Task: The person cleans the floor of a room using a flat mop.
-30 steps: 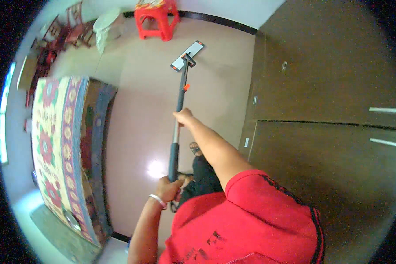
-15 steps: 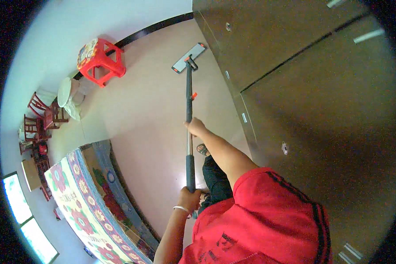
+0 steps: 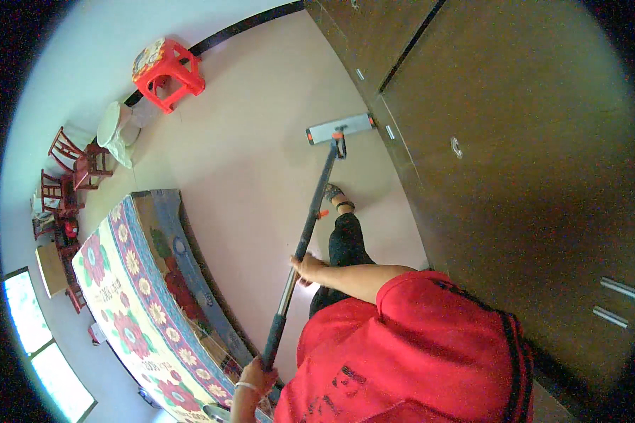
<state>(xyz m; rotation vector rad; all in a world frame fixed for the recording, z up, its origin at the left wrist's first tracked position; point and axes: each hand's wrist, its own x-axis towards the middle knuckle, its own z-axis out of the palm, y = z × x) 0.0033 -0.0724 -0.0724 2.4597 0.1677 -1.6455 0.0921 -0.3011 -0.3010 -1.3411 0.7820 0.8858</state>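
A flat mop slants across the middle of the view, its grey rectangular head flat on the pale floor near the brown cabinets. My left hand, with a light bracelet at the wrist, is closed round the top end of the dark grip. Farther down the pole, my right hand is wrapped round it, near where the silver tube meets the dark section. An orange lever sticks out from the pole below that hand. My sandalled foot stands on the floor just right of the pole.
Tall brown cabinets line the right side. At left stands a bed or table with a flowered cover. A red plastic stool, a white covered bin and dark red wooden chairs stand along the far left wall.
The mop head has come nearer and to the right, turning toward the cabinets. Both hands have drawn back, the left one also leftward. A foot has come forward beside the pole.
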